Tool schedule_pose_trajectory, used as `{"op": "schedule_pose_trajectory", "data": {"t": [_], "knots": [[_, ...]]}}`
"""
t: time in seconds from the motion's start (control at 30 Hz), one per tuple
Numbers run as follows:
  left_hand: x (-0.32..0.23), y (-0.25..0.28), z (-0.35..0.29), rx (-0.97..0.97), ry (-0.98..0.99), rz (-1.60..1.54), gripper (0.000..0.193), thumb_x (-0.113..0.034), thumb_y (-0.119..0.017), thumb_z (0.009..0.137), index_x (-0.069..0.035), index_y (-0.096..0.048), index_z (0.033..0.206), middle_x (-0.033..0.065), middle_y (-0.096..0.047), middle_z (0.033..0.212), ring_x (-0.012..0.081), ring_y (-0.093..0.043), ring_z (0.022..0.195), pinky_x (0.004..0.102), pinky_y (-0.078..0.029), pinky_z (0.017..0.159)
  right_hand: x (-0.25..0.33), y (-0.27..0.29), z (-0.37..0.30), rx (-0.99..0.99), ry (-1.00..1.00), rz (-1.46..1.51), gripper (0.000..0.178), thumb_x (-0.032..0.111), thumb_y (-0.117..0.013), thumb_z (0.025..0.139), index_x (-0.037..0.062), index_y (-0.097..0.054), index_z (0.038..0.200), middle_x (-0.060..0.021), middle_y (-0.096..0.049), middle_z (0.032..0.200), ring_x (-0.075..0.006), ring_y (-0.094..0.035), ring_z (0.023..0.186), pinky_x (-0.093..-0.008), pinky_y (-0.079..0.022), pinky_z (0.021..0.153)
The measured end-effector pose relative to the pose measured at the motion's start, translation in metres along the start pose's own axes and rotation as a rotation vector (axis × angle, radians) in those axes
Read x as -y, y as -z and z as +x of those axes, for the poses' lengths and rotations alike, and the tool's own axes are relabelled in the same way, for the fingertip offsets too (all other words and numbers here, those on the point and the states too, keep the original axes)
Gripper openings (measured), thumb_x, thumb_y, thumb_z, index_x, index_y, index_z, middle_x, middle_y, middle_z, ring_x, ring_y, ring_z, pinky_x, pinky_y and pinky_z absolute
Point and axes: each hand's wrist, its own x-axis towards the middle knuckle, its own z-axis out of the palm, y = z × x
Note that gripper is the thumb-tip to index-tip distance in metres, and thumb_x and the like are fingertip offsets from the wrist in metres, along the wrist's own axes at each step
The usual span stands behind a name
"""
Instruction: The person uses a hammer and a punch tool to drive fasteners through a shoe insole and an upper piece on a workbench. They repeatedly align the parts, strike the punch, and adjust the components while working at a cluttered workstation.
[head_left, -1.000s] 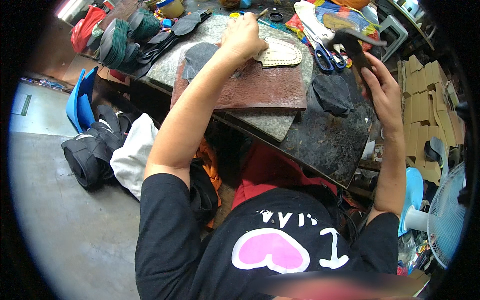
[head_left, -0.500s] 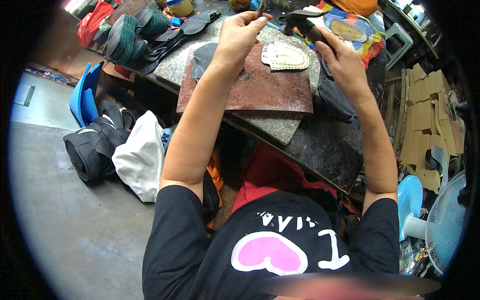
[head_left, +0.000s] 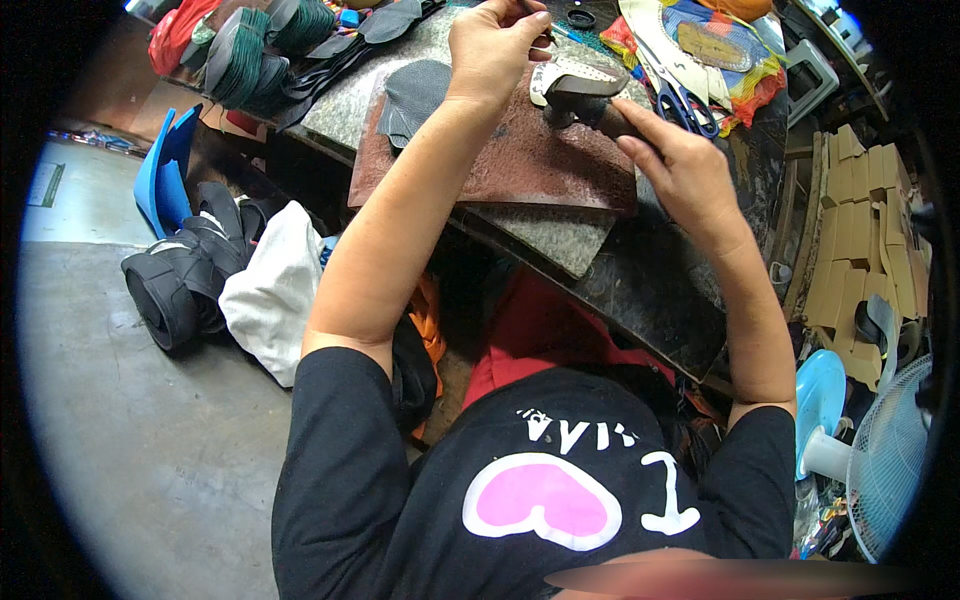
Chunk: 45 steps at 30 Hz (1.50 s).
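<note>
My left hand (head_left: 495,50), at the top of the view, pinches a thin dark rod-like tool (head_left: 527,7) whose lower tip I cannot make out. In my right hand (head_left: 685,165) is a hammer, gripped by its handle, with its dark head (head_left: 585,98) over the brown board (head_left: 480,165). The hammer head partly covers a cream template (head_left: 563,72) with small holes along its edge. A black textured leather piece (head_left: 415,95) rests on the board's left part, beside my left forearm. Beneath the board is a grey stone slab (head_left: 570,240).
Dark-handled scissors (head_left: 690,108) and cream pattern pieces lie beyond my right hand, near a colourful mesh bag (head_left: 755,85). Green cord spools (head_left: 237,55) and black cut pieces (head_left: 395,20) occupy the far left. A fan (head_left: 890,460) and stacked cardboard (head_left: 865,225) stand at right.
The hammer has come down and left, from beyond the template to partly over it. My left hand has shifted slightly up and right with its tool. The scissors now show.
</note>
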Motion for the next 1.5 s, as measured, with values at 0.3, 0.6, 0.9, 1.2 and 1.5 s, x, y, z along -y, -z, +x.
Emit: {"op": "schedule_pose_trajectory", "data": {"t": [0.3, 0.6, 0.9, 1.2, 1.5], "knots": [[-0.003, 0.002, -0.005, -0.063, -0.086, 0.028, 0.014, -0.009, -0.066, 0.092, 0.003, -0.07, 0.095, 0.0093, -0.07, 0.082, 0.0129, -0.068, 0.069, 0.0255, -0.059, 0.059, -0.024, -0.004, -0.001, -0.028, -0.257, -0.026, 0.038, 0.042, -0.057, 0.096, 0.0273, -0.059, 0.131, -0.0197, -0.069, 0.095, -0.0395, -0.067, 0.087, -0.0467, -0.054, 0.072], [0.027, -0.008, 0.001, -0.105, 0.046, 0.216, 0.011, -0.004, -0.066, 0.09, 0.005, -0.068, 0.097, 0.0098, -0.071, 0.085, 0.0129, -0.069, 0.069, 0.0237, -0.058, 0.062, -0.027, -0.008, -0.009, -0.027, -0.315, 0.007, 0.04, 0.041, -0.055, 0.097, 0.0274, -0.056, 0.134, -0.0166, -0.069, 0.105, -0.0385, -0.066, 0.097, -0.0437, -0.052, 0.079], [0.028, -0.011, -0.003, -0.132, 0.065, 0.067, 0.009, -0.003, -0.068, 0.087, 0.003, -0.07, 0.094, 0.0085, -0.072, 0.083, 0.0108, -0.068, 0.068, 0.0225, -0.056, 0.062, -0.025, -0.008, -0.008, -0.043, -0.319, 0.043, 0.038, 0.041, -0.055, 0.097, 0.0262, -0.058, 0.132, -0.0135, -0.069, 0.108, -0.0373, -0.066, 0.097, -0.0436, -0.052, 0.079], [0.037, -0.01, 0.001, -0.14, 0.048, 0.104, 0.008, -0.001, -0.068, 0.086, 0.003, -0.072, 0.092, 0.0079, -0.072, 0.078, 0.01, -0.068, 0.065, 0.0219, -0.056, 0.059, -0.023, -0.007, -0.005, -0.039, -0.325, 0.029, 0.038, 0.04, -0.055, 0.097, 0.0258, -0.058, 0.132, -0.0096, -0.068, 0.115, -0.0364, -0.066, 0.097, -0.0444, -0.053, 0.08], [0.03, -0.011, 0.006, -0.017, -0.251, 0.778, 0.017, -0.015, -0.071, 0.086, -0.002, -0.072, 0.098, 0.0109, -0.072, 0.082, 0.0192, -0.071, 0.076, 0.0304, -0.055, 0.069, -0.036, -0.016, -0.008, -0.048, -0.322, 0.041, 0.038, 0.043, -0.055, 0.096, 0.027, -0.059, 0.131, -0.0131, -0.069, 0.109, -0.0382, -0.066, 0.094, -0.0462, -0.053, 0.079]]}}
